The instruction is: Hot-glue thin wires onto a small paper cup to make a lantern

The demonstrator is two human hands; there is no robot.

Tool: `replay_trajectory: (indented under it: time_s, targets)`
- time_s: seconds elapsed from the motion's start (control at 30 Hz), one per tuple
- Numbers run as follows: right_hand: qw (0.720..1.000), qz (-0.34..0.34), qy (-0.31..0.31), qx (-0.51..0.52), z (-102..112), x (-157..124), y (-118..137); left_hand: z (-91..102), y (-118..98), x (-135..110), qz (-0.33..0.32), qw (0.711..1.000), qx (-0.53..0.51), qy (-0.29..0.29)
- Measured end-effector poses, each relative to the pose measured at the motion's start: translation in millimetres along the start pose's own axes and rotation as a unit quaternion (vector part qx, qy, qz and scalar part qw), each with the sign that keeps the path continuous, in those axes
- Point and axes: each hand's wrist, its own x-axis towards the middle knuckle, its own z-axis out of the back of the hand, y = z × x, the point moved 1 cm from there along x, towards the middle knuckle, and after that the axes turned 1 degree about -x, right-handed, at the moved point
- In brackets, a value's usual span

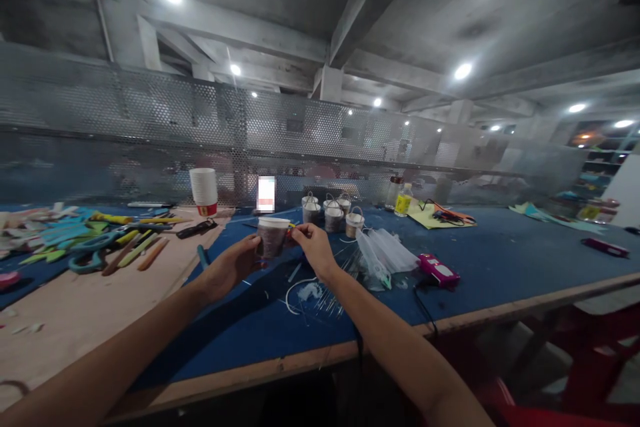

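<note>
A paper cup (pixel 273 241) with a white rim and a brown-grey wrapped side is upright above the blue table. My left hand (pixel 233 263) is closed around the cup's left side and lower part. At the opposite side, near the rim, my right hand (pixel 314 250) pinches with its fingertips; a small yellow bit shows there, too small to name. Just beyond stand several similar cups with looped handles (pixel 333 217). On the table under my right wrist lie a curved white cord (pixel 289 293) and thin loose clear strands (pixel 333 300).
Left are a stack of white cups (pixel 203 188), scissors (pixel 90 257) and several coloured sticks (pixel 131 250). To the right are clear plastic bags (pixel 387 253), a magenta device (pixel 439 270) with a black cable, and a yellow-labelled bottle (pixel 403 201). A lit phone screen (pixel 266 195) stands behind.
</note>
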Motion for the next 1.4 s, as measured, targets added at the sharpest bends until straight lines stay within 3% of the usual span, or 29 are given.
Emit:
replay_trajectory:
  time_s: [0.17,0.4,0.93,1.13,1.23,1.33,1.4]
  targets:
    - [1.000,-0.006,0.011,-0.008,-3.9,-1.1,-0.7,-4.6,2.2,1.1,-0.032,0.999,-0.004,-0.010]
    - [1.000,-0.012,0.023,-0.014,-10.1,-2.3,-3.0,-12.7,9.0,3.8,-0.067,0.990,0.061,-0.104]
    - [0.998,-0.004,0.050,0.022,-7.4,-4.7,3.4,-13.3,6.2,0.5,-0.043,0.995,0.046,-0.072]
    - [0.994,0.052,0.062,-0.073,-7.7,-9.6,5.8,-7.5,2.1,0.8,-0.048,0.991,0.063,-0.110]
    - [0.981,0.117,0.048,-0.150,-5.3,-12.5,9.2,-4.1,1.0,0.7,-0.055,0.989,0.083,-0.110]
    - [0.941,0.185,0.002,-0.284,3.9,-11.9,16.7,0.0,0.1,0.6,-0.070,0.983,0.106,-0.130]
    - [0.901,0.170,-0.002,-0.399,14.1,-9.8,22.1,2.6,-0.2,1.2,-0.080,0.980,0.118,-0.137]
